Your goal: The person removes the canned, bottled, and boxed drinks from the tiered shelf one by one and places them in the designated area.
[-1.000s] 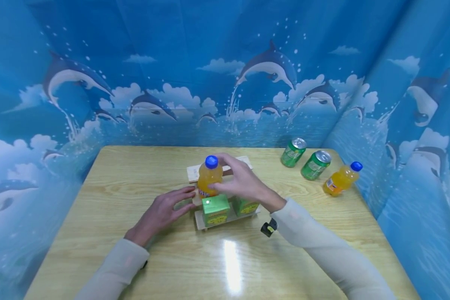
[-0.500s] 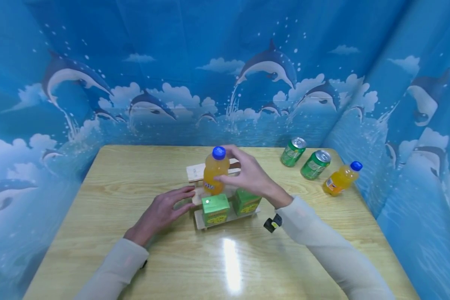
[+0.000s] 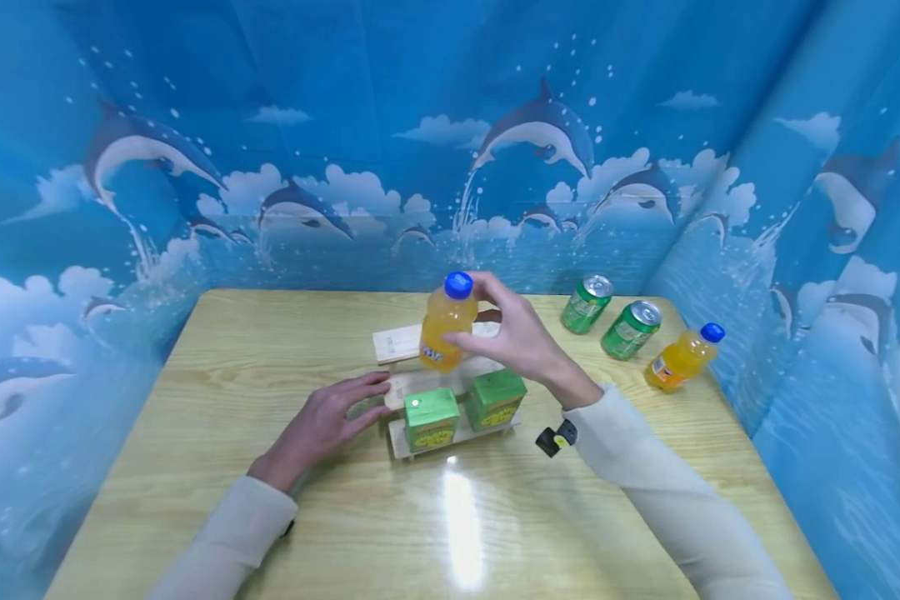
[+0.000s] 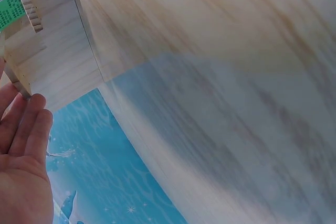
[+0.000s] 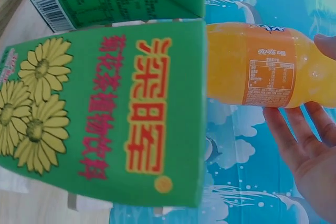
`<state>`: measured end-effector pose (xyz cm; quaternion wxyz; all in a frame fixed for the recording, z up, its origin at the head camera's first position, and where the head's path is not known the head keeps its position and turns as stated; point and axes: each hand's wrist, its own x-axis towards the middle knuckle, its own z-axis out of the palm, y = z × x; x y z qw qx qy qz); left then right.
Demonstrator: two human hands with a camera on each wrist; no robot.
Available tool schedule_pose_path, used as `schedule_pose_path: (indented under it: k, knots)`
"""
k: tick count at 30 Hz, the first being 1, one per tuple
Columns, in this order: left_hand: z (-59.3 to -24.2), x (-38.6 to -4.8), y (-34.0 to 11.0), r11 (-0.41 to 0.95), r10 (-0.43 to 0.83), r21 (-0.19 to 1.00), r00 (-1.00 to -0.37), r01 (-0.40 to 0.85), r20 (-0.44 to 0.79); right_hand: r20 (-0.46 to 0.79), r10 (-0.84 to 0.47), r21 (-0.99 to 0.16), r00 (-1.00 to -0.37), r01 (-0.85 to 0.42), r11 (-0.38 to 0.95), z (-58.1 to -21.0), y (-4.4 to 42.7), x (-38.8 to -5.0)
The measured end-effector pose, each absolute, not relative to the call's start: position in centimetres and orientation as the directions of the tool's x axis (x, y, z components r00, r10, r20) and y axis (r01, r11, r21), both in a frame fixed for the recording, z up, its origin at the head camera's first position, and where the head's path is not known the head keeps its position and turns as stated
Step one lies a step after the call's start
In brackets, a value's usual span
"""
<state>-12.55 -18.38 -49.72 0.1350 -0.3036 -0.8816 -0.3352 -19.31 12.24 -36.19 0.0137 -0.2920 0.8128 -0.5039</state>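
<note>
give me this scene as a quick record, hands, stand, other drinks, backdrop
right hand: grips an orange bottle, blue cap up
left hand: fingertips at the stand's left end
stand: wooden, stepped
lowest step: two green cartons, side by side
table's right side: two green cans, second orange bottle
backdrop: blue, dolphin print
</note>
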Motion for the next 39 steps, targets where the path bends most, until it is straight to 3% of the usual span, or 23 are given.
schedule_pose_path:
  k: [12,22,39]
  knots:
    - [-50.0,-12.8,-18.3,0.599,0.451,0.450,-0.744,0.662,0.493,0.314,-0.425,-0.819,-0.849,-0.469,0.331,-34.9,13.8,-19.9]
    - [-49.9,-12.7,-18.3,0.605,0.448,0.462,-0.757,0.648,0.476,0.362,-0.350,-0.804,-0.864,-0.479,0.352,-34.4,15.6,-20.6]
    - [-49.7,-12.6,-18.5,0.600,0.452,0.485,-0.770,0.637,0.451,0.338,-0.213,-0.816,-0.917,-0.398,0.419,-34.0,18.7,-22.3]
